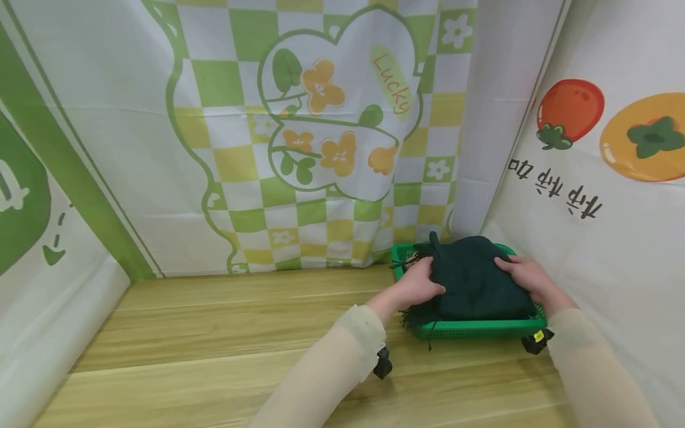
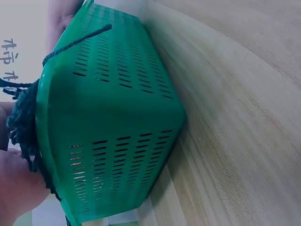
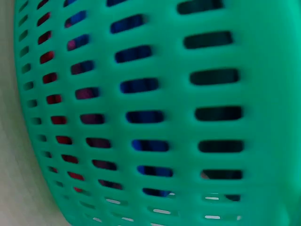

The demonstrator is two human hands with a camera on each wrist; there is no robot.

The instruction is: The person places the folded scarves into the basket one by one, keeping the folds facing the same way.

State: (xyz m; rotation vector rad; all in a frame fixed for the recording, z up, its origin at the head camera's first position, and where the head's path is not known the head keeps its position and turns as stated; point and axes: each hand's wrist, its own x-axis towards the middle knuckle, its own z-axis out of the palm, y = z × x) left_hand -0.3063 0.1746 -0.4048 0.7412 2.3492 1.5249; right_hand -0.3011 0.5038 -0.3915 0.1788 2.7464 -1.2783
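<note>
Both hands on a dark green scarf in a basket

Left hand and right hand grip its sides; it looks soft, light, floppy, so best gathered in bunches

Left wrist view: a green slotted basket stands on the wooden counter, its perforated side wall facing the camera. Dark green fringed fabric bulges over the basket's rim, and one loose strand trails across the wall. Part of the left hand is visible at the frame's lower edge, touching the fabric at the rim. The hand's grip cannot be determined from here.
</note>
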